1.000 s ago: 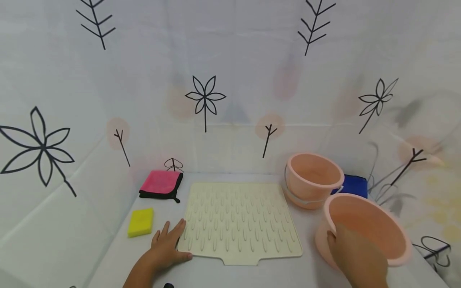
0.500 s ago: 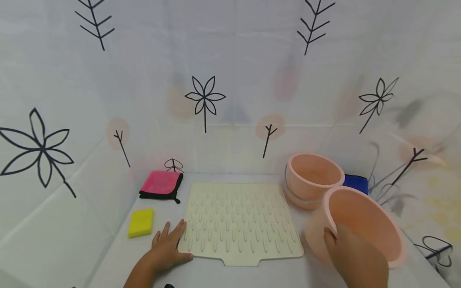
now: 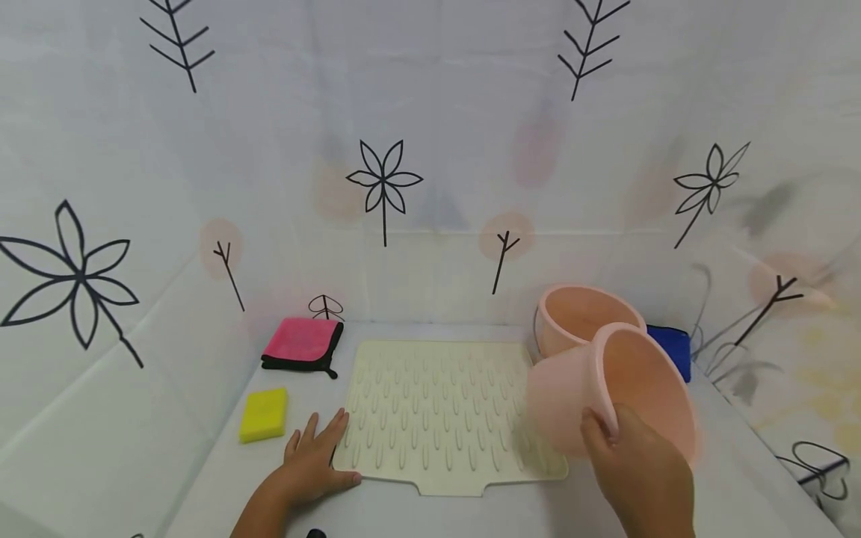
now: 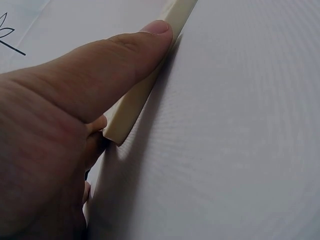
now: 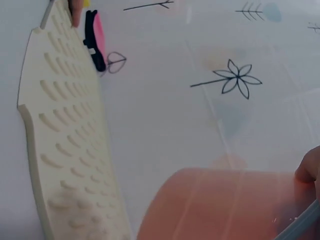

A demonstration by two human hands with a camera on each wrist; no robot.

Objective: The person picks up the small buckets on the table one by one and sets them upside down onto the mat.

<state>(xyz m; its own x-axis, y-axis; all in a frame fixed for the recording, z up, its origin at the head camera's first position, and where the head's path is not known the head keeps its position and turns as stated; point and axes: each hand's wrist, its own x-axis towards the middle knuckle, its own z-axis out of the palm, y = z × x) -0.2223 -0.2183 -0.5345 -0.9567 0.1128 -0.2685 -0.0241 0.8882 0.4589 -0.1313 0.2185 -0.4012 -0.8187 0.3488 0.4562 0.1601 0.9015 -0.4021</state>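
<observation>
My right hand (image 3: 642,474) grips the near-left rim of a peach-pink bucket (image 3: 565,396), thumb outside the wall. The bucket is tilted, its mouth facing right and toward me, its base over the right part of a cream board with raised ridges (image 3: 430,411). Part of its wall (image 5: 215,205) fills the bottom of the right wrist view, with a grey handle strip (image 5: 300,222) beside it. My left hand (image 3: 311,459) rests with spread fingers at the board's near-left corner. In the left wrist view its thumb (image 4: 135,50) lies along the board's edge (image 4: 132,110).
Behind the held bucket stands a second peach bucket (image 3: 585,310), partly hidden. A folded blue cloth (image 3: 673,351) lies beside it. To the left are a folded pink cloth with black trim (image 3: 299,340) and a yellow sponge (image 3: 263,415). A patterned white curtain (image 3: 430,112) closes off the back.
My right hand has lifted the bucket and carried it left, tipping its mouth to the right. It now covers part of the rear bucket. My left hand stays at the board's corner.
</observation>
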